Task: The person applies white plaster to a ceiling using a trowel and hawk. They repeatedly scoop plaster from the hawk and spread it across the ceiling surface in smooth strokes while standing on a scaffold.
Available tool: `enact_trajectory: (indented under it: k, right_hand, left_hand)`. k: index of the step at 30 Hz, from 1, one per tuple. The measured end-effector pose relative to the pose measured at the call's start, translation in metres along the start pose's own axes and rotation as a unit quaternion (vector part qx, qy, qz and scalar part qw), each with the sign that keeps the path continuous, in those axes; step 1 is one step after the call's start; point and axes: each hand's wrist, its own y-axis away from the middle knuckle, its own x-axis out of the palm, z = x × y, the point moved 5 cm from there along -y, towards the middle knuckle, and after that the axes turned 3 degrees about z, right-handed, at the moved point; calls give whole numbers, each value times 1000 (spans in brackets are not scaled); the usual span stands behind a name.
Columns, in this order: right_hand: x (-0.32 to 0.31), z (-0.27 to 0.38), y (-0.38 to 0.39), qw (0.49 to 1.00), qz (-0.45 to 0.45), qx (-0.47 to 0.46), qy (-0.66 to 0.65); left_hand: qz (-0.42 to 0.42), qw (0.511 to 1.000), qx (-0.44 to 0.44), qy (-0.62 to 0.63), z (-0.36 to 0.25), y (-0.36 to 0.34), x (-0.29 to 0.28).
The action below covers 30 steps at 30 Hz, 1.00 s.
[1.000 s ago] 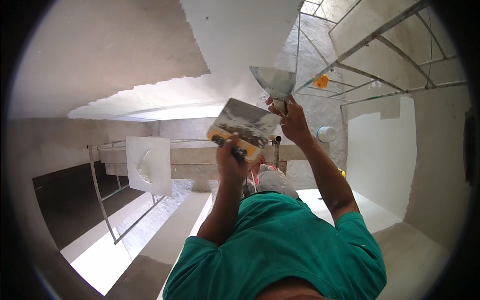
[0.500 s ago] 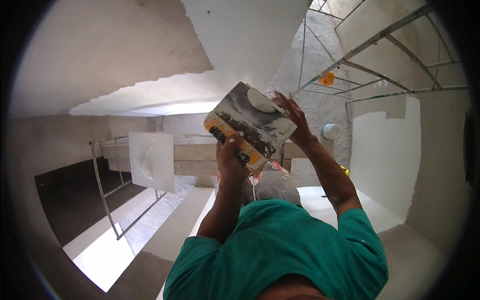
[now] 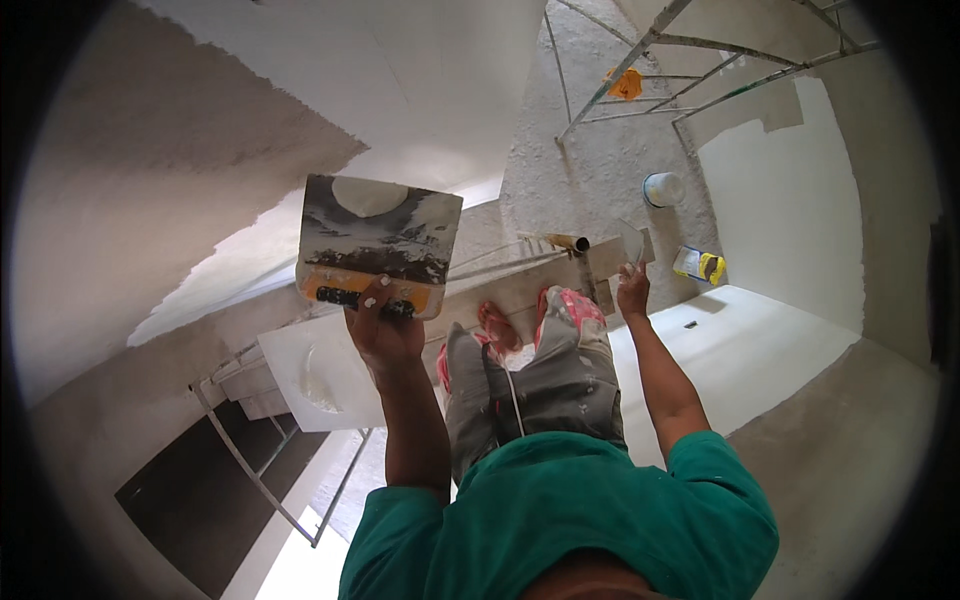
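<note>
My left hand (image 3: 385,335) is closed round the orange and black handle of a wide putty trowel (image 3: 385,228), held up in front of the wall. Grey-white smears cover its blade, and a rounded lump of white putty (image 3: 368,197) sits near the far edge. Lower and to the right, my right hand (image 3: 632,292) grips a small putty knife (image 3: 632,243), whose pale thin blade points away from me over the end of the plank. The two tools are well apart. The knife's handle is mostly hidden in my fingers.
Under my feet runs a scaffold plank (image 3: 535,283), with a metal tube end (image 3: 580,244) beside it. A white board (image 3: 318,375) bearing putty lies at left. Below stand a white bucket (image 3: 663,189) and a yellow-white container (image 3: 698,264). Scaffold bars (image 3: 640,50) rise at upper right.
My right hand has drawn away from the trowel's right edge, down and to the right, showing the putty knife. My left hand has carried the trowel leftward and turned it more level. The view has shifted.
</note>
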Motion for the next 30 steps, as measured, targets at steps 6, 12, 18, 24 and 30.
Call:
enact_trajectory:
  k: [6, 12, 18, 24, 30]
  right_hand:
    - [75, -54, 6, 985, -110, -34, 130]
    - [178, -125, -17, 988, 54, 102, 105]
    - [189, -154, -27, 988, 28, 130, 78]
    - [162, -124, -16, 988, 59, 134, 51]
    - [166, -149, -22, 991, 20, 126, 29]
  left_hand:
    - [-13, 995, 83, -53, 10, -32, -8]
    - [-40, 918, 355, -172, -64, -55, 58]
    - [135, 360, 758, -527, -89, -40, 280]
    - [-13, 90, 782, -616, -52, -89, 325]
    - [4, 90, 705, -704, 11, -112, 247]
